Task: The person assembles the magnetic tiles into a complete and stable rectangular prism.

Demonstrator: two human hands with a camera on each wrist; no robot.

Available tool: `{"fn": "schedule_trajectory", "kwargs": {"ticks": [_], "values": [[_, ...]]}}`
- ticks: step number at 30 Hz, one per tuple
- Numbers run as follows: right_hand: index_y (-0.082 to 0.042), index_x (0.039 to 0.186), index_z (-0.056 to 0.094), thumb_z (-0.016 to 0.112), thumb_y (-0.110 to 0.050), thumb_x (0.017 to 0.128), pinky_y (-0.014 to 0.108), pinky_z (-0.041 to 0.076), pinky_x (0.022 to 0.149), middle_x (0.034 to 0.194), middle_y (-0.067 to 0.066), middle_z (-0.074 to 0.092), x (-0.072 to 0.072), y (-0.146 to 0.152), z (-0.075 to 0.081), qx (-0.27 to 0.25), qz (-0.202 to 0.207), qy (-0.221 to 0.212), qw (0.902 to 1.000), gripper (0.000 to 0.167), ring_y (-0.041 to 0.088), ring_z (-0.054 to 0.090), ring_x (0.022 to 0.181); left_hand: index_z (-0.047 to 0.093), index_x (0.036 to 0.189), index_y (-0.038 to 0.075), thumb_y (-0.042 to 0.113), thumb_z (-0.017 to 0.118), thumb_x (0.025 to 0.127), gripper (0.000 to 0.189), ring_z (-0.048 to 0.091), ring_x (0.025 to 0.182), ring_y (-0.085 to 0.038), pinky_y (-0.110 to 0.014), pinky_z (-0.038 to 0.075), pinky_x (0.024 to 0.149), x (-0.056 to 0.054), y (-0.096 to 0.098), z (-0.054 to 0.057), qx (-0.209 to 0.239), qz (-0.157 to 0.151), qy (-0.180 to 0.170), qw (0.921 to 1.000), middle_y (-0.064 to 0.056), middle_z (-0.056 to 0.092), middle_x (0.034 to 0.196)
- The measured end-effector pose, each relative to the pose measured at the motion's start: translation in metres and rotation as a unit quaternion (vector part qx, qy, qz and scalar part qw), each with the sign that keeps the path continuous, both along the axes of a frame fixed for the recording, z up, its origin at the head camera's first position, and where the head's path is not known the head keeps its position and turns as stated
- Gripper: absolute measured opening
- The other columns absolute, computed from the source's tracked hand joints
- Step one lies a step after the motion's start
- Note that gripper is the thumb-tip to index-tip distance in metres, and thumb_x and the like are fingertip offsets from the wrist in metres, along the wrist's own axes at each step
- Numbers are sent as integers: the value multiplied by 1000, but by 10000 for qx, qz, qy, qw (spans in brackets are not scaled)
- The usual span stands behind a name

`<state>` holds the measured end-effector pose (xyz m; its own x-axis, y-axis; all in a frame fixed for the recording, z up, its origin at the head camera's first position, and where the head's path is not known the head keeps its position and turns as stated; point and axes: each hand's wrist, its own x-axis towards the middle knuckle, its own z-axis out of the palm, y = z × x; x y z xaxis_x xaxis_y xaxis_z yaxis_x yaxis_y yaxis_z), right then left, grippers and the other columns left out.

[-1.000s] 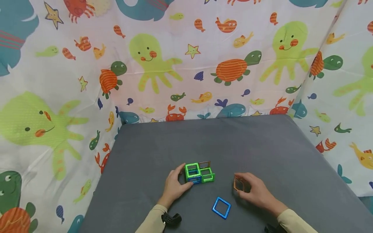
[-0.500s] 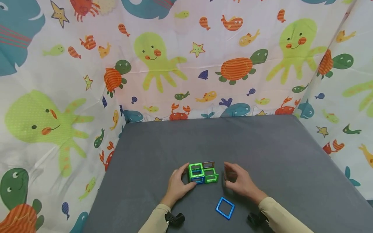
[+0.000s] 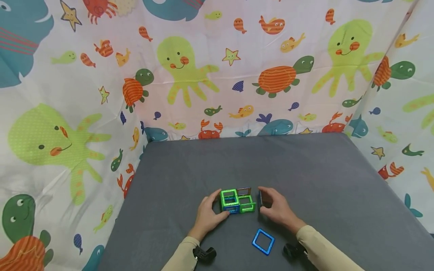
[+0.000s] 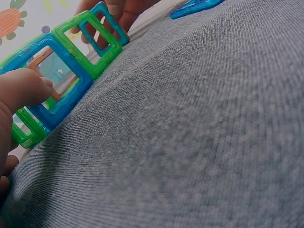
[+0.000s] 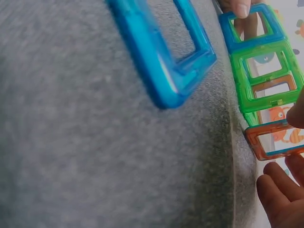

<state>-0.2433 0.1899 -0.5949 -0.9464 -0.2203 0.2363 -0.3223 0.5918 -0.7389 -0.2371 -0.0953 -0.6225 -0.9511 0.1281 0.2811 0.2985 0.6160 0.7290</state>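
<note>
My left hand [image 3: 207,216] grips the left end of a small build of square magnetic tiles on the grey surface, thumb on the blue front tile [image 4: 80,70]. Green tiles [image 5: 259,51] form a box with a lower green section to its right. A brownish-orange tile [image 3: 244,189] stands at the back of that section. Just right of the build, my right hand [image 3: 279,209] pinches an upright orange tile [image 5: 255,145]. Blue shows along its inner edge, and the left wrist view shows a blue tile [image 4: 115,23] there, so two may be stacked. The gap is narrow.
A loose blue square tile [image 3: 260,248] lies flat in front, between the two forearms. The grey cloth surface [image 3: 203,162] extends behind the hands to a sea-animal curtain [image 3: 203,113] at the back and sides.
My right hand has moved left with its orange tile, closing in on the build, and the tile has turned edge-on to the head view. My left hand keeps its grip.
</note>
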Motion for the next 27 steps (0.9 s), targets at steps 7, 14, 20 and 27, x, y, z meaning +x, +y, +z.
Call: {"fn": "schedule_trajectory", "kwargs": {"ticks": [7,14,20,27], "values": [[-3,142,56,69,1,76,40,59,90,131,18,65,-6,-2,3,-97,131,-300,9994,67,35,71,113,55,147,21,32,87,77,77,59,105,-16,-42,52,93,0,0,0,-28,18,-13,10000,2,70,130],[-2,142,56,69,-3,78,51,57,93,133,20,64,-9,-5,10,13,308,-406,9987,66,36,69,114,55,147,20,32,87,77,77,59,105,-17,-41,52,93,0,0,-1,-18,-12,31,10000,2,70,131],[-2,142,56,69,-4,79,50,57,93,131,18,64,-11,-5,13,88,468,-436,9979,65,34,70,114,55,147,19,32,87,78,77,60,106,-17,-42,52,94,0,0,-1,-37,-14,75,10000,1,69,132],[-1,141,56,76,-10,83,49,57,94,132,18,64,-14,-6,15,166,702,-417,9965,62,33,70,115,55,147,20,33,86,78,77,59,106,-16,-42,52,94,0,0,-1,-50,4,57,10000,2,69,131]]}}
